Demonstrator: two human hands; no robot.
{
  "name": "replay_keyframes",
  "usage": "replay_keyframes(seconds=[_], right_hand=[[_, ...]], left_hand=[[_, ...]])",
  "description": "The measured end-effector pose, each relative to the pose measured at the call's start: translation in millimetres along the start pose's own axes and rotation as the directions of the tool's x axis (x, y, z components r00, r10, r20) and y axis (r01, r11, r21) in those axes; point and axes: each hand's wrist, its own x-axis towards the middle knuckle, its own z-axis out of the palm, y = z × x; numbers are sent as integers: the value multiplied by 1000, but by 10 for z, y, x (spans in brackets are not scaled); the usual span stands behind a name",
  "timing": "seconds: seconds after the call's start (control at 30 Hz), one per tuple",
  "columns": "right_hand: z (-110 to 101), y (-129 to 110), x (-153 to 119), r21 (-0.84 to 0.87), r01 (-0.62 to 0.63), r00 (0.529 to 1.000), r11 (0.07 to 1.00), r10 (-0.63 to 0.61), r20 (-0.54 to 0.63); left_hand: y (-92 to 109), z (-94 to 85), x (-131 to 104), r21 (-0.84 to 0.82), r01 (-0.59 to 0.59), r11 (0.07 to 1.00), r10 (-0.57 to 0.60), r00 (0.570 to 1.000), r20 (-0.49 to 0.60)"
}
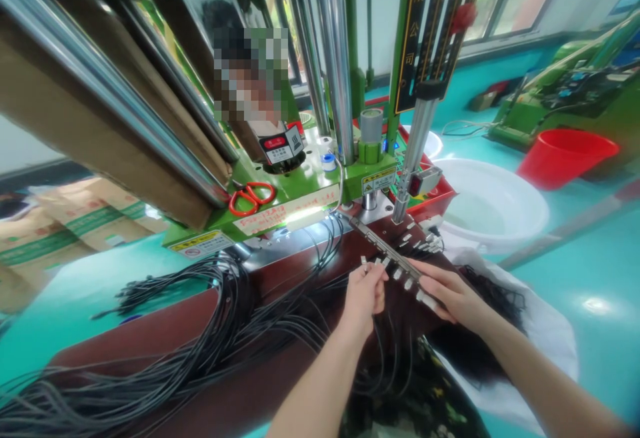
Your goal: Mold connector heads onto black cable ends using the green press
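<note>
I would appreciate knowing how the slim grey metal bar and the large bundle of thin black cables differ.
The slim grey metal bar is straight, whereas the large bundle of thin black cables curves. The right hand holds the bar, while the bundle lies on the dark red tabletop. Both extend over that tabletop.

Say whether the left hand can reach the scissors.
Probably yes: the scissors sit in view on the machine and nothing seems to block the way, though the left hand appears busy with a connector.

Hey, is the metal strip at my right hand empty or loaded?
Partly loaded, it seems: pale connectors line the near end of the metal strip, by the right hand.
</note>
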Motion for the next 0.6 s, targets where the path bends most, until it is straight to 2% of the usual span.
replay_keyframes(seconds=[0.33,0.4,0.5,0.53,0.6], right_hand=[[-4,70,36,-92,-17,1000,996,18,11],[-2,52,33,-76,-6,1000,997,9,27],[1,-10,17,-49,-8,999,999,10,51],[0,-31,12,-49,-11,998,999,13,59],[-7,-57,10,-49,-15,997,999,19,75]], left_hand=[[-25,-14,1,44,-50,998,52,997,-49],[-19,-36,26,76,-115,990,119,992,-50],[16,-94,72,168,-259,951,280,952,-121],[32,-113,83,193,-269,944,298,944,-141],[62,-139,92,206,-222,953,254,956,-147]])
